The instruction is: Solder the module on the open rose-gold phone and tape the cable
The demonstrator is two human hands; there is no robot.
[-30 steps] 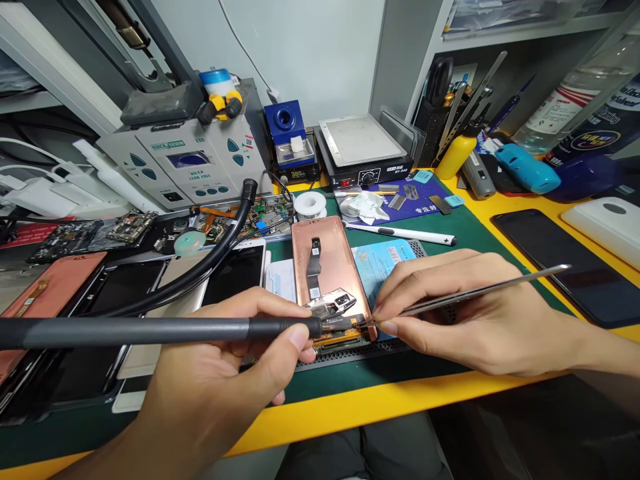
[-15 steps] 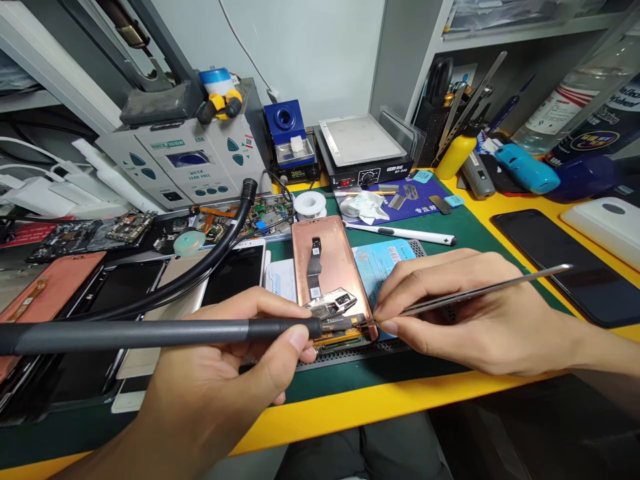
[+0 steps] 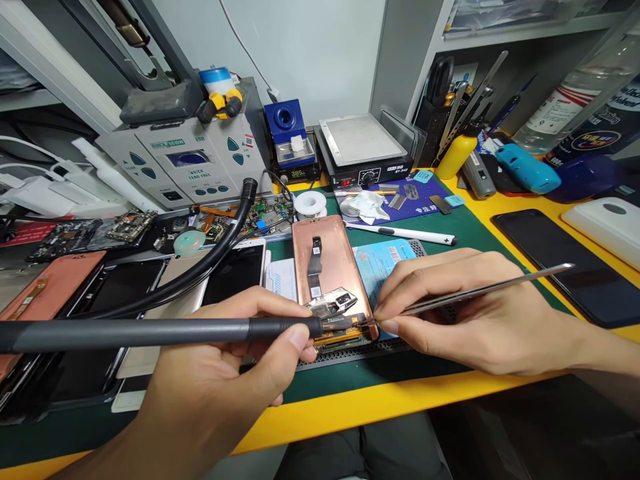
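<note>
My left hand (image 3: 235, 367) is closed around the dark grey handle of a soldering iron (image 3: 150, 335), its front end pointing right over the lower part of a copper-backed phone screen (image 3: 333, 257). In my right hand (image 3: 475, 310) a pair of thin metal tweezers (image 3: 480, 293) is pinched, with the tips at the screen's lower right corner. Between the two tools lies a dark strip with an orange end (image 3: 345, 321). A black flex cable (image 3: 315, 267) runs down the copper back, and silvery foil (image 3: 334, 302) sits below it. The exact contact of the tips is too small to tell.
A thick black hose (image 3: 220, 257) arches over phone parts on the left. Behind stand a grey rework station (image 3: 185, 160), a solder spool (image 3: 310, 204) and a heating plate (image 3: 367, 143). A white pen-shaped tool (image 3: 405, 233) and a black phone (image 3: 565, 263) lie to the right.
</note>
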